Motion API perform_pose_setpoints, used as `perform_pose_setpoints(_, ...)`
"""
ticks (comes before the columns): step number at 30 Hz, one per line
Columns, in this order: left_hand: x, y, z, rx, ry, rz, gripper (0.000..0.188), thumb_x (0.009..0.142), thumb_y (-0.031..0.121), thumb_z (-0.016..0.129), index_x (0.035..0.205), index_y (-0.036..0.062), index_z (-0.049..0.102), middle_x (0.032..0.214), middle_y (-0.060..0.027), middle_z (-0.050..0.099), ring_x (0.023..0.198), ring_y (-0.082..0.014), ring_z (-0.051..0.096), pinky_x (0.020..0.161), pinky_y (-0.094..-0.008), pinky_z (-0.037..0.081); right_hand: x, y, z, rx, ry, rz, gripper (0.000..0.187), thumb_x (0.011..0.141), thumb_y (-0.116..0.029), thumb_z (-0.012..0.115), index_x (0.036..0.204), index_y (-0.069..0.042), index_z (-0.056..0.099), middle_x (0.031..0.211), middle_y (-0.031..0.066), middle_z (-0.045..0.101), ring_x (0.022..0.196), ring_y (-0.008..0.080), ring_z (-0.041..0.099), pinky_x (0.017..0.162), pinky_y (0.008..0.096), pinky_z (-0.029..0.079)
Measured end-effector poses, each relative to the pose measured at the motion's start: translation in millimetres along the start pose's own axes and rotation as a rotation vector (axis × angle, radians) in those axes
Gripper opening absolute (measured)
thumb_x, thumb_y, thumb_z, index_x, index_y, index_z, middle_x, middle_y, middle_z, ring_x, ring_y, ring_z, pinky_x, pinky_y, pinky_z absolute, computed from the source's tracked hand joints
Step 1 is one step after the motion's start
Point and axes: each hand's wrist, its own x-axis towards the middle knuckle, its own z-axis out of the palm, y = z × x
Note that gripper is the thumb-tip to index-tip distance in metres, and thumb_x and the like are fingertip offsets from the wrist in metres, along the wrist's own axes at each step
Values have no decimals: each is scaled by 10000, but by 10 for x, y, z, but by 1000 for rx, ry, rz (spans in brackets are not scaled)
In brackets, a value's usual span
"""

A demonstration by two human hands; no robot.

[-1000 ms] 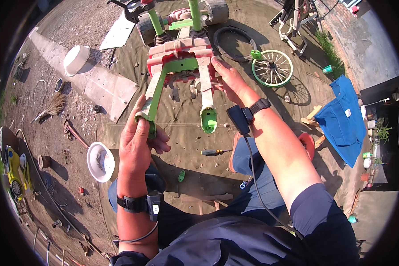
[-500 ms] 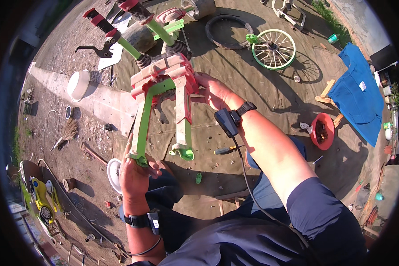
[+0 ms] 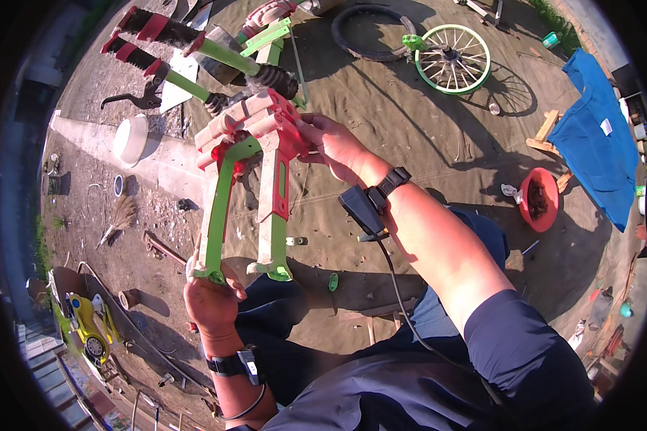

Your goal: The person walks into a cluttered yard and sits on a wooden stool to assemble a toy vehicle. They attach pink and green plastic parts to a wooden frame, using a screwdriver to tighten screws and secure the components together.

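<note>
In front of me I hold a dusty red-and-green bike fork (image 3: pixel 274 183) with two flat prongs. My left hand (image 3: pixel 212 302) is closed round the lower end of its left prong, fingers partly hidden behind it. My right hand (image 3: pixel 338 147) grips the red block at the top from the right side, thumb towards me. Beyond the block, two green bars with black rubber boots (image 3: pixel 274 77) and red-and-black grips (image 3: pixel 162 30) point away to the upper left. A black brake lever (image 3: pixel 133 99) sticks out near one grip. Both wrists wear straps with small devices.
A green spoked wheel (image 3: pixel 482 54) and black tyre (image 3: pixel 338 36) lie on the tarp ahead. Rightward are a red bowl (image 3: pixel 551 208) of dark bits and a blue cloth (image 3: pixel 589 136) over wood. To the left stand a white basin (image 3: pixel 131 140), a broom (image 3: pixel 120 215) and a yellow toy car (image 3: pixel 86 327).
The fork has swung slightly left, its grips shifting left and its prong ends lowering in view. Both hands keep their hold. The surroundings shift a little with my head.
</note>
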Motion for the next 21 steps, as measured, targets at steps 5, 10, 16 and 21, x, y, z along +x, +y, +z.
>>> perform_pose_setpoints(5,-34,131,196,-113,239,71,572,913,394,435,1350,25,417,814,-127,564,644,-205,577,471,-317,501,-25,7,169,99,26,-73,415,948,-294,622,1255,-21,557,1013,51,650,835,115,615,751,262,499)
perform_pose_setpoints(10,-137,371,379,-112,334,181,659,935,384,403,1472,13,313,782,-79,558,651,-159,532,465,-304,475,-5,109,364,-14,-53,-133,471,959,-198,616,1337,50,483,1075,81,644,927,117,613,829,266,508)
perform_pose_setpoints(16,-153,682,-118,243,333,256,592,999,482,437,1358,13,475,1174,-109,631,920,-190,649,631,-266,532,-110,126,649,-127,-33,-251,386,883,-121,652,1246,0,600,1084,108,694,971,162,644,878,284,482)
perform_pose_setpoints(21,-121,816,-187,444,565,306,511,1009,489,426,1153,30,599,875,-60,662,688,-140,595,588,-279,462,-12,156,709,-125,-29,-331,424,847,-111,672,1252,-9,597,1097,140,694,996,202,659,884,308,486)
